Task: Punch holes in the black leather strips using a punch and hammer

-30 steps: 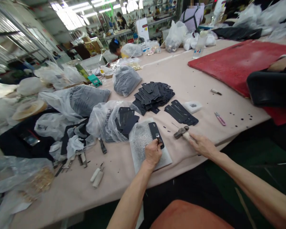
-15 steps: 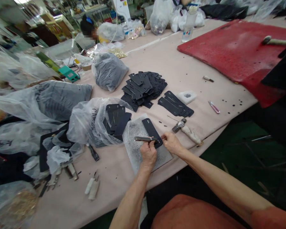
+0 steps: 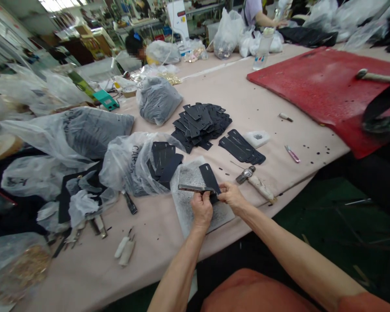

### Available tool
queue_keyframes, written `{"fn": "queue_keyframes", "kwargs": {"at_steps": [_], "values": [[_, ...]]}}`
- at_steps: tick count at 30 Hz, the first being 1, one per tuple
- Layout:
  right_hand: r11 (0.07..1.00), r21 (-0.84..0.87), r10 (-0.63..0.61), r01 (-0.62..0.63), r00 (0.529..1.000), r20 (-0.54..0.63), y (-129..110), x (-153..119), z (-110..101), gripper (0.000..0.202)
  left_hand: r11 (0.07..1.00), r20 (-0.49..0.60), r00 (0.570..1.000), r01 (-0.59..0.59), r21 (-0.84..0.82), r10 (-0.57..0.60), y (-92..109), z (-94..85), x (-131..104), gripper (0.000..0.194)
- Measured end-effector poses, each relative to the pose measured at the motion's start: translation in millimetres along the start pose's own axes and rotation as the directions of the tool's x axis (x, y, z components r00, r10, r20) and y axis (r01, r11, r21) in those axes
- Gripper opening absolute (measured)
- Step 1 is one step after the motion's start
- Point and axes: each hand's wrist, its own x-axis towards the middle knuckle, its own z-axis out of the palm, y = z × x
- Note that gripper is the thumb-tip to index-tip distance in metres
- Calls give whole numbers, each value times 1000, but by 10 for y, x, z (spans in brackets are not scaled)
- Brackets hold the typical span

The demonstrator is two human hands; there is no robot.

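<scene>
My left hand (image 3: 202, 210) is closed round the end of a flat, bar-shaped metal tool (image 3: 190, 188), which points left over a speckled white board (image 3: 183, 173). A flat black piece with a rounded end and a small slot (image 3: 208, 174) lies on that board, its near end partly hidden by my fingers. My right hand (image 3: 231, 197) pinches the right edge of this black piece, close to my left fingers. To the right of my right hand lies a hammer (image 3: 258, 185). Several similar black pieces (image 3: 242, 146) are fanned out beyond the board.
A heap of black pieces (image 3: 203, 123) and an open plastic bag (image 3: 130, 164) stand beyond and left of the board. White-handled tools (image 3: 126, 250) lie at front left. A red mat (image 3: 318, 82), a snipper (image 3: 292, 154) and a bottle (image 3: 262, 50) are on the right. Other people work behind.
The near end of the black piece has lifted and bent up between my hands. The metal tool has shifted slightly left, and the camera view has tilted up a little.
</scene>
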Motion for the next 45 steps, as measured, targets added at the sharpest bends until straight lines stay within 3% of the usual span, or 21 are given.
{"fn": "queue_keyframes", "kwargs": {"at_steps": [3, 8, 14, 20, 26, 30, 33, 35, 38, 39, 42, 45], "values": [[1000, 20, -11, 9, 995, 104, -45, -94, -115, 61, 999, -4, 1000, 26, -24, -26, 47, 6, -87, 26], [989, -111, -64, 94, 967, 248, 40, -177, -492, 74, 998, 48, 998, 54, -45, -52, 103, 110, -230, 23], [877, -437, -87, 198, 962, 260, 297, -150, -726, 39, 998, 68, 998, 2, 59, -6, 161, 219, -303, 23], [841, -485, -128, 241, 959, 254, 349, -145, -729, 15, 992, 31, 999, -37, 124, 34, 105, 244, -315, 22], [634, -642, -403, 431, 893, 201, 270, -306, -830, 12, 972, 23, 987, -158, 171, 156, 46, 297, -359, 22], [771, -587, -226, 248, 968, 112, 259, -559, -1103, 25, 960, 30, 976, -218, 175, 217, 18, 323, -367, 20], [838, -541, -105, 70, 994, -33, 353, -768, -1468, 43, 965, 14, 978, -206, 163, 207, 14, 319, -360, 19], [783, -621, -90, -15, 986, -137, 478, -885, -1780, 45, 968, 13, 979, -203, 145, 203, 18, 309, -356, 19], [539, -835, -188, -112, 950, -249, 752, -1008, -2293, 46, 970, -1, 977, -211, 118, 213, 20, 295, -358, 19], [501, -851, -190, -157, 939, -286, 858, -1033, -2456, 42, 971, -5, 976, -215, 104, 217, 16, 291, -361, 19], [521, -826, -138, -216, 933, -331, 1149, -1069, -2843, 32, 971, -7, 974, -227, 76, 229, -8, 282, -370, 20], [520, -828, -193, -209, 916, -352, 1264, -1083, -2971, 31, 974, 2, 975, -221, 51, 221, -21, 266, -383, 20]]}}
